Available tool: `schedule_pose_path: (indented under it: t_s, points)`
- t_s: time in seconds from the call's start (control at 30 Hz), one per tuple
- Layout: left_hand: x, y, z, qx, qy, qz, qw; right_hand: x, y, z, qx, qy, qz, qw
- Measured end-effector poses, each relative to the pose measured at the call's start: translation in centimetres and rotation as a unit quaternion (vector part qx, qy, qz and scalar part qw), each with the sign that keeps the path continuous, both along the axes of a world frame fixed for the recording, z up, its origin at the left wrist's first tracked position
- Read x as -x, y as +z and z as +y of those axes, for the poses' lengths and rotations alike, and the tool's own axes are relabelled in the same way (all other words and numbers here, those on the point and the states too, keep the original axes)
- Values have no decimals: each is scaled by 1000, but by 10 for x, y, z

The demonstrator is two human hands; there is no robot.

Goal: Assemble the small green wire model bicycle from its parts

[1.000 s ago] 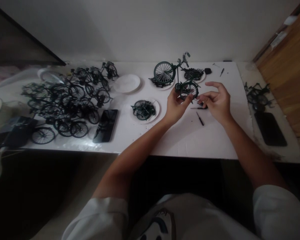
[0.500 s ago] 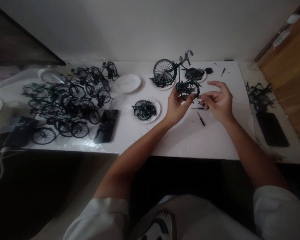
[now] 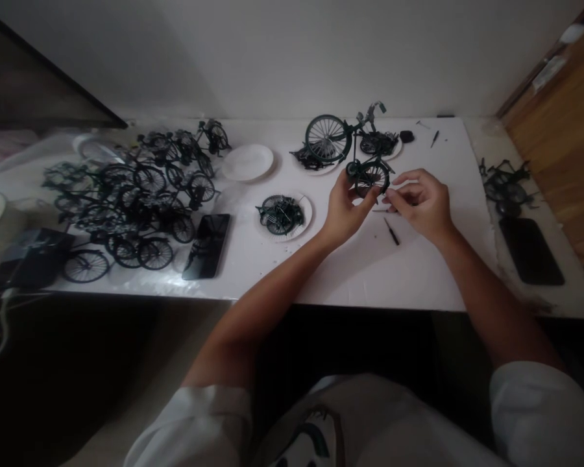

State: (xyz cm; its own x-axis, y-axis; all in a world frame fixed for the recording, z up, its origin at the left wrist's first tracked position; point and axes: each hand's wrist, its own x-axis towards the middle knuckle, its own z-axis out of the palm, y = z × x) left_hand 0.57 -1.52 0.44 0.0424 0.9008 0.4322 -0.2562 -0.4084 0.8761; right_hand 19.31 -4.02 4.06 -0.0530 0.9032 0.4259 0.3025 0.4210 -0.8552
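Observation:
A dark green model bicycle point(image 3: 354, 139) is tilted above the white table, its handlebar up and to the right. My left hand point(image 3: 345, 211) grips it around the lower wheel, with the thumb on the near side. Close to that wheel's right side is my right hand point(image 3: 421, 201), thumb and index finger pinched together. What lies between those fingertips, if anything, is too small to name. Below the hands a small dark screwdriver point(image 3: 392, 231) lies on the table. Another thin tool on the table is partly hidden behind my right hand.
Many finished-looking model bicycles point(image 3: 136, 188) crowd the left side. Plates with dark bicycle parts point(image 3: 282, 215) stand at the middle and back, near a bare white plate point(image 3: 248, 162). A phone point(image 3: 207, 246) lies left of centre; another dark phone point(image 3: 530, 251) is at right.
The model bicycle has shifted slightly right and tilted a little with my left hand. My right hand's fingers have curled in, and its fingertips are closer to the lower wheel.

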Motion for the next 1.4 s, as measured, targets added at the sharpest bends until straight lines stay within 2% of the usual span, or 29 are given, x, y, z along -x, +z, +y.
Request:
schedule_pose_path:
  t_s: [0.17,0.33,0.63,0.8,0.93,1.2,1.4]
  points:
    - [1,-5,5,27,-14,4,1000,-1,5,-2,19,40,-17,999]
    - [4,-2,9,56,-32,4,998,-7,5,-1,35,79,-21,996]
    - [7,-12,16,49,-65,21,996,-13,4,8,-54,28,-147,987]
    - [7,-16,17,59,-96,11,994,-17,4,8,-43,12,-156,987]
    - [10,-12,14,77,-116,-2,990,-16,3,7,-47,13,-156,987]
    - [12,6,-1,152,-128,-29,980,-14,11,5,-80,11,-184,980]
    - [13,7,0,175,-138,-48,974,-13,11,3,-94,8,-181,979]
